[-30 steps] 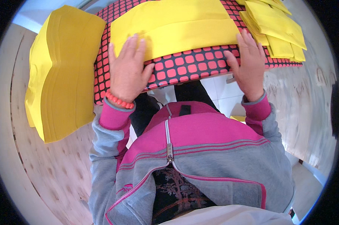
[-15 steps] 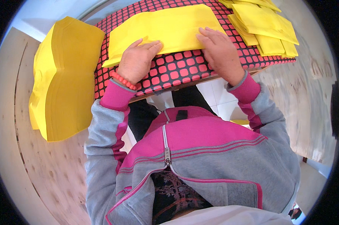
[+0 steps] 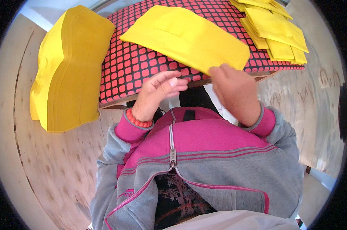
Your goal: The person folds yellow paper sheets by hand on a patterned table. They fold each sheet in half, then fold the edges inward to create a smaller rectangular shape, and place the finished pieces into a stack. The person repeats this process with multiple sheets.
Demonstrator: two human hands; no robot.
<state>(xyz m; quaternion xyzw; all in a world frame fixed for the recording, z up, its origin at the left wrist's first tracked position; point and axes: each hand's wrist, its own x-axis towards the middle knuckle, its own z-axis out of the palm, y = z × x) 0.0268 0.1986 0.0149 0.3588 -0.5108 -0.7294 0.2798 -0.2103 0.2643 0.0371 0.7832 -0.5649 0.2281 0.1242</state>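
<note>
A folded piece of yellow fabric (image 3: 185,36) lies slantwise over the table, its right end toward me. My right hand (image 3: 233,82) is closed on its near right corner, fingers curled and slightly blurred. Off the table's front edge, my left hand (image 3: 160,90) is raised with its fingers apart and nothing in it; a red bead bracelet circles that wrist. To the left, a thick stack of yellow fabric sheets (image 3: 73,69) drapes over the table's side. Several folded yellow pieces (image 3: 277,30) are piled at the far right.
The table (image 3: 125,73) wears a black cover with a pattern of red rounded squares. Wooden boards (image 3: 54,153) stand at the left, and another wooden panel (image 3: 311,88) at the right.
The folded fabric has turned from lying straight across to a slant. My left hand has come off it toward me. My right hand, flat before, now grips its corner.
</note>
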